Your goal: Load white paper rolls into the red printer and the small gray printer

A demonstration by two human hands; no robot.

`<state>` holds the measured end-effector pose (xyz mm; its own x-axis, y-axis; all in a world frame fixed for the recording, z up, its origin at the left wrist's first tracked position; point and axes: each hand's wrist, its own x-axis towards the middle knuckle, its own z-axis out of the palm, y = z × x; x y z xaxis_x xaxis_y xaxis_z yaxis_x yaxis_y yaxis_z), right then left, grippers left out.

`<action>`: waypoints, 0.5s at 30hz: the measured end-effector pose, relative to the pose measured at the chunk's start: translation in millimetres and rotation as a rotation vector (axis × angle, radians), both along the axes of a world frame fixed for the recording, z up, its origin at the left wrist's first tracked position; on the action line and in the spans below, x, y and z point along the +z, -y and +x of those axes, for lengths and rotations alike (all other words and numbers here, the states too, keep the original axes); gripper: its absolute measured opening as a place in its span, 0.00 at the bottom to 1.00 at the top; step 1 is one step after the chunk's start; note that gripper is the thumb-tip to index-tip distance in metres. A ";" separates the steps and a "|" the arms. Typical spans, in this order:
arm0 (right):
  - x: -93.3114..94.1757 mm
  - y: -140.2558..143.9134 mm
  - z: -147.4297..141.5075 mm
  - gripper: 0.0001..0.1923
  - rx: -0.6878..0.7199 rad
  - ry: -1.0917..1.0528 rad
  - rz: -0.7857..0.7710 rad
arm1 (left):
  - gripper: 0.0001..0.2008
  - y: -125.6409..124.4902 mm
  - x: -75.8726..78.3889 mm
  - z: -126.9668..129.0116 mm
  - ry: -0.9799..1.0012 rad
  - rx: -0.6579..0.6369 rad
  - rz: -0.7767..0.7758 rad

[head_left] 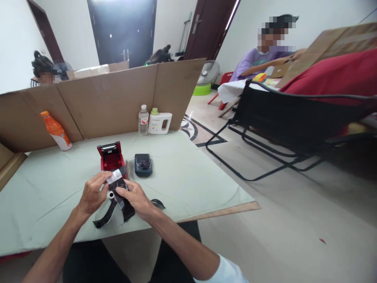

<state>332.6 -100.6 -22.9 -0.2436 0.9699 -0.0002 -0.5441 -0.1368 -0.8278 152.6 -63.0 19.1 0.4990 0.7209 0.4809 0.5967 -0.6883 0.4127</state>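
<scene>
My left hand [93, 193] and my right hand [135, 197] meet over the near part of the table, both pinching a small paper roll [115, 177] whose long dark strip [107, 215] trails toward the table's front edge. A white end of the roll shows between my fingertips. Just behind my hands stands a small red printer [111, 157] with its lid flipped up. A dark blue-grey device [143, 164] lies to the right of it. Another curled dark scrap [158, 203] rests by my right wrist.
The pale green table [188, 173] is backed by a cardboard screen [118, 98]. An orange bottle [56, 131] leans at the left; a water bottle [143, 120] and a white jug [159, 122] stand at the back. A black folding chair [282, 125] stands at right. Other people sit beyond.
</scene>
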 end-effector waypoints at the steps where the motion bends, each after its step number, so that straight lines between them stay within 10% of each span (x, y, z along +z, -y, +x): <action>1: -1.2 -2.0 -2.6 0.27 0.002 0.000 0.006 | 0.16 -10.8 -0.4 -4.0 -0.005 0.015 -0.019; 7: -13.1 -24.2 -14.6 0.46 -0.091 0.063 -0.024 | 0.18 -100.2 -9.2 -19.1 -0.006 0.048 -0.077; 15: -30.5 -33.6 -16.4 0.18 -0.081 0.243 0.054 | 0.19 -146.7 -28.0 -12.4 -0.139 0.088 -0.143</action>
<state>316.2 -66.9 -53.3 -0.1639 0.9865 0.0029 -0.3354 -0.0530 -0.9406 140.2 83.7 -8.9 0.4856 0.8205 0.3015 0.7096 -0.5715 0.4123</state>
